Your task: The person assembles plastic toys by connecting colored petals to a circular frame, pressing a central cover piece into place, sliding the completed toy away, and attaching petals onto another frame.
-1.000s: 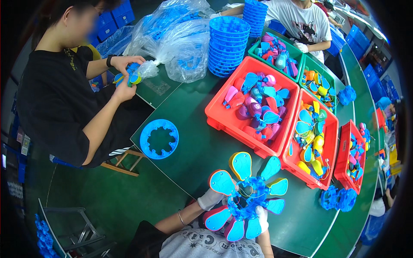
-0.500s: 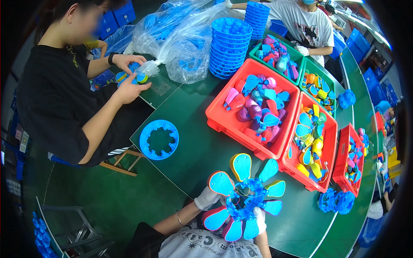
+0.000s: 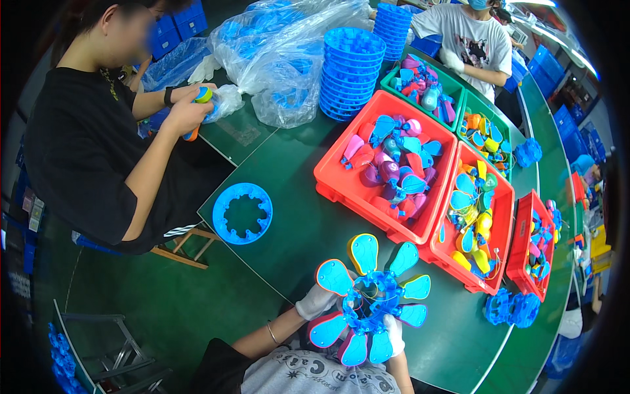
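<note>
Here I hold the blue wheel [image 3: 374, 299] at the near edge of the counter [image 3: 295, 223], just this side of the big red bin [image 3: 331, 180]. My left hand [image 3: 318, 302] clamps its left rim; my right hand [image 3: 394, 326] grips it from below, fingers closed on it. Paddles [image 3: 363, 253] already ring most of the hub, so I judge I am mid-assembly. Next calls for freeing one hand to reach past the wheel into that bin for another paddle.

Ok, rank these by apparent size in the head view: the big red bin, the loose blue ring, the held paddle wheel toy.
1. Big red bin.
2. Paddle wheel toy, though nearest the camera, so unsure.
3. Loose blue ring.
</note>
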A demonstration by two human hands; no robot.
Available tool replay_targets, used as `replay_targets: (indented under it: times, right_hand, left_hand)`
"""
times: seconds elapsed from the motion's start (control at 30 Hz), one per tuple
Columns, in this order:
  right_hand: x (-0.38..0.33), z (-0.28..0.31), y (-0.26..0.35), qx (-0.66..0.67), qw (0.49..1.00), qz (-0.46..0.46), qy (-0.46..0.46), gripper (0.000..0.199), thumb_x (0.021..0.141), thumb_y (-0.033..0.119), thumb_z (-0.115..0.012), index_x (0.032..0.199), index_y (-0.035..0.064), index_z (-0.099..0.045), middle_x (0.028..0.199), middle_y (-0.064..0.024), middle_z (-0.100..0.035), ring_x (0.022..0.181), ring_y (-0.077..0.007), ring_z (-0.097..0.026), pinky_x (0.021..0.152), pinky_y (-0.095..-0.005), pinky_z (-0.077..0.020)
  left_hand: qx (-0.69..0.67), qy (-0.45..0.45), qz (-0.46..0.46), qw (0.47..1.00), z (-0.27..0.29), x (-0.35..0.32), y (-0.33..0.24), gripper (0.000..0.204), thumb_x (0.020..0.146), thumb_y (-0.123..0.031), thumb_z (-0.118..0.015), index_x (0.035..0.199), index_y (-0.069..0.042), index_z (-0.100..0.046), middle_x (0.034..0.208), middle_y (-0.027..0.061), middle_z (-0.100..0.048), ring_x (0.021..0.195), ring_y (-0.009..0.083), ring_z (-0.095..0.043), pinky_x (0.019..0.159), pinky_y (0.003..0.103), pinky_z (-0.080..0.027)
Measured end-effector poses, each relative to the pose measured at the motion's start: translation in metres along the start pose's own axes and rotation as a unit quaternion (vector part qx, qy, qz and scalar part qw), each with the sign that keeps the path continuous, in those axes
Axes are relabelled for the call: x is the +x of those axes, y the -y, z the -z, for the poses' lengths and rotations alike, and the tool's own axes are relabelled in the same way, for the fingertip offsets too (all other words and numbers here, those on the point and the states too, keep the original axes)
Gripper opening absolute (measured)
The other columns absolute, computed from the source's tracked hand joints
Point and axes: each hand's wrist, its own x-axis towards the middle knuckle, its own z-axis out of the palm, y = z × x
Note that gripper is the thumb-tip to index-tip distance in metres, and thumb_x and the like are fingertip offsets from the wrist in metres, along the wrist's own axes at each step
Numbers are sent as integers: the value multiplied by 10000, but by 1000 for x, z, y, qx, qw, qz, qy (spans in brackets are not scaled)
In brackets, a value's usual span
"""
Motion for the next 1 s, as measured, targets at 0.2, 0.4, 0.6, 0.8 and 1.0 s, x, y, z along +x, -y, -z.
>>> replay_targets:
  times: [0.2, 0.4, 0.6, 0.8, 1.0]
  right_hand:
    - [-1, -6, 6, 3, 1000, -17, -14, 366, 893, 364, -527, 1013, 24, -591, 842, -13, -578, 733, -102, -519, 640, -272, -428]
    - [2, -1, -1, 3, 999, -30, -17, 417, 885, 383, -526, 1036, 2, -599, 882, -33, -600, 758, -116, -539, 677, -271, -439]
    - [4, 4, -5, 3, 1000, -28, -2, 406, 889, 357, -515, 1074, 2, -584, 912, -40, -607, 779, -124, -549, 700, -284, -447]
    - [6, 4, -6, 18, 1000, -15, 8, 407, 892, 350, -506, 1110, 12, -563, 947, -33, -596, 797, -121, -542, 710, -286, -448]
    - [9, 11, -14, 33, 999, -38, -4, 489, 827, 382, -601, 1129, 5, -527, 958, -99, -613, 819, -195, -619, 719, -334, -522]
  left_hand:
    - [32, -2, 9, 999, 0, -2, -2, 294, 906, -177, -560, 1146, -12, -519, 1045, 61, -572, 896, 109, -571, 748, 264, -496]
    - [10, -15, 3, 1000, -6, -1, -5, 302, 901, -161, -566, 1149, 1, -504, 999, 66, -572, 874, 114, -579, 730, 265, -506]
    - [-15, 20, 29, 999, -4, -1, -8, 285, 882, -178, -611, 1117, -41, -527, 1100, 40, -540, 950, 93, -551, 802, 249, -466]
    - [-18, 21, 19, 999, 0, -1, -4, 290, 882, -170, -607, 1129, -46, -521, 1115, 46, -531, 993, 106, -534, 851, 263, -444]
    - [-11, 18, 25, 999, 1, 0, -4, 300, 891, -179, -596, 1147, -47, -512, 1114, 47, -534, 1004, 108, -536, 858, 264, -443]
